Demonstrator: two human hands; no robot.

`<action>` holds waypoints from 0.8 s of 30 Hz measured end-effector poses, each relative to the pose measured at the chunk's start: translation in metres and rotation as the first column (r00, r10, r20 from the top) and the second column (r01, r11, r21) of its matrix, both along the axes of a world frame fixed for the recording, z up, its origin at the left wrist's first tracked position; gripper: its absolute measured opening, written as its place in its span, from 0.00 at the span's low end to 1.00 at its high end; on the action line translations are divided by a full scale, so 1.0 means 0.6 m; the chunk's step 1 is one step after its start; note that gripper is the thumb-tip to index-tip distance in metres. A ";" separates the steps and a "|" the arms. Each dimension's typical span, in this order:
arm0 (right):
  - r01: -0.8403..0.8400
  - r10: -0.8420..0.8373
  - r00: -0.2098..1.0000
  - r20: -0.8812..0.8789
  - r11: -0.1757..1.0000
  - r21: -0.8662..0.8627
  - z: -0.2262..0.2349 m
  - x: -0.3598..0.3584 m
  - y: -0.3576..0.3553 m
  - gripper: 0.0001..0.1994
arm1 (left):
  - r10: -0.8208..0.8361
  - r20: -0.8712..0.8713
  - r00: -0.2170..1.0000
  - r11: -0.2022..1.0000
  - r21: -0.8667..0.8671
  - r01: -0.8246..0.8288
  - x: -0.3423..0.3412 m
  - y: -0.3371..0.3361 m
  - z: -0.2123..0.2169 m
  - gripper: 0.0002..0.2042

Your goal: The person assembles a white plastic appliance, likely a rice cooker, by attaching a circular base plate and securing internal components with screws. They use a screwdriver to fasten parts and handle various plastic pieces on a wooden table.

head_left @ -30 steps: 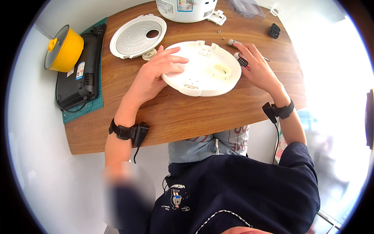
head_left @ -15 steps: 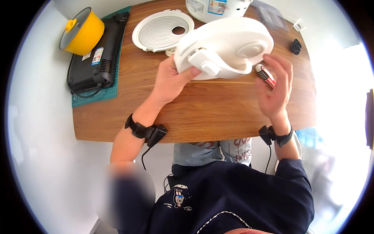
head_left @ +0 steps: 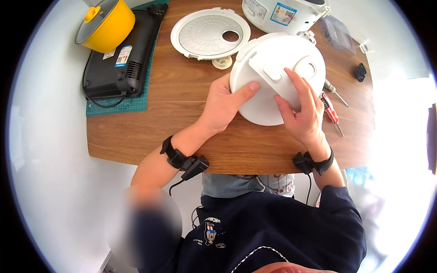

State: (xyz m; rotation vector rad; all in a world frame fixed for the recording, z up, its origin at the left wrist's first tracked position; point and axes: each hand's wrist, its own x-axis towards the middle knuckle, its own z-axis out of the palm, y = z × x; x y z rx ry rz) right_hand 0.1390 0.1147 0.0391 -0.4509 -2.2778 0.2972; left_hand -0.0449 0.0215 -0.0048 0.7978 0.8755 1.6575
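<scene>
A round white rice cooker lid is in front of me, its smooth outer face with the raised handle strip turned up. My left hand grips its left edge, thumb on top and the other fingers hidden beneath. Over the handle strip lies my right hand, thumb and fingers spread and touching the lid's face. Beyond the lid stands the white rice cooker body, partly cut off by the picture's edge. A grey-white perforated inner lid plate lies to the left, with a small cream round cap by its rim.
Right of the lid lie a red-and-black-handled screwdriver and another screwdriver, partly covered. A clear plastic box and a small black part sit farther right. At left, a yellow pot rests on a black appliance over a green mat.
The lid has gone from tilted, with its side showing, to outer face up and nearer me. My right hand has moved from beside it onto its face. The head view has shifted slightly.
</scene>
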 end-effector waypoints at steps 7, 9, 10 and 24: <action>0.014 -0.014 1.000 -0.014 1.000 -0.024 -0.010 -0.004 0.001 0.30 | 0.048 0.006 0.999 0.998 -0.028 -0.048 0.002 0.000 -0.001 0.18; 0.035 -0.031 0.998 0.059 0.997 -0.075 -0.011 0.000 0.000 0.29 | 0.079 -0.014 0.997 0.997 -0.022 -0.079 0.003 -0.001 0.000 0.18; 0.024 -0.021 0.999 0.043 0.997 -0.075 -0.014 0.002 0.001 0.28 | 0.075 -0.018 0.997 0.997 -0.034 -0.076 0.004 -0.002 -0.002 0.18; -0.041 0.040 0.999 -0.017 0.996 -0.073 -0.025 -0.005 0.016 0.29 | -0.037 0.212 0.977 0.995 -0.079 0.055 -0.015 0.005 0.009 0.22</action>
